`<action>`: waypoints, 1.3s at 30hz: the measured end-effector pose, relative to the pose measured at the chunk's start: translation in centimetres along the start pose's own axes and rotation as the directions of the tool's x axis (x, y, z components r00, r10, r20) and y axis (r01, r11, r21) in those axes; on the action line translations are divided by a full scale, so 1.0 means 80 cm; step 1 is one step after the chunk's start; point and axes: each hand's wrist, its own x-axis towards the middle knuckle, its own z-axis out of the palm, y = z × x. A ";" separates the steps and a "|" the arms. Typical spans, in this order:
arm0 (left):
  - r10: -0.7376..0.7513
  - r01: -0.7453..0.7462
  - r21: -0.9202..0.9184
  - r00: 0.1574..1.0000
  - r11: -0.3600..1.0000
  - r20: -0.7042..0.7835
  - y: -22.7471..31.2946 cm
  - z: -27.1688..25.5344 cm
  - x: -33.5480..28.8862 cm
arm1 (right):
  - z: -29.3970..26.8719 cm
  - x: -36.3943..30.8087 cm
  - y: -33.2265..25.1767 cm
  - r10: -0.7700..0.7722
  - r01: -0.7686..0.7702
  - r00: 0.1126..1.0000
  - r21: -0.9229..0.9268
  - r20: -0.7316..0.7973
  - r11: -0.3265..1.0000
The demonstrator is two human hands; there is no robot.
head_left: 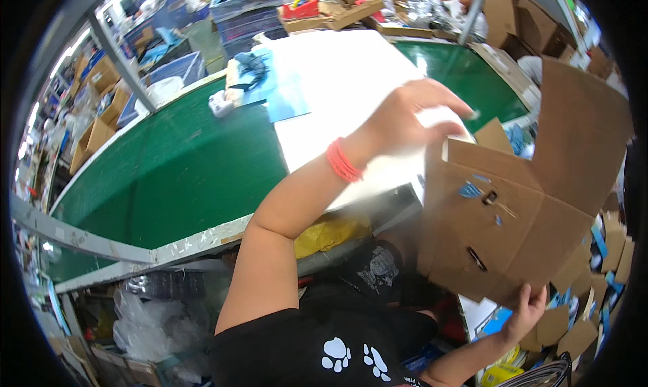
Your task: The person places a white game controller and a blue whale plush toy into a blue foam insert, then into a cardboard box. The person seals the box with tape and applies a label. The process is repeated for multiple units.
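My left hand point(417, 112), slightly blurred, is raised over the white surface with thumb and fingers curved apart and nothing plain between them. Just below its thumb is the upper edge of a brown cardboard box point(503, 232), opened out with a tall flap standing at the far right. Gripping the box's lower edge is my right hand point(526, 314). On the cardboard are a dark slot, a small black piece point(489, 198) and blue scraps point(470, 190). A coral band circles my left wrist.
A green conveyor belt point(182, 178) with a pale frame runs across, partly under a white sheet point(337, 63). Blue cloths point(253, 70) lie on it. Cardboard offcuts point(580, 279) pile up at right. A yellow bag point(331, 235) sits below the frame.
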 end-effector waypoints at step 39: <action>-0.155 0.615 0.732 0.725 -0.293 -0.671 -0.284 -0.323 -0.269 | 0.032 0.001 0.032 0.260 -0.266 0.962 -0.069 -0.082 0.962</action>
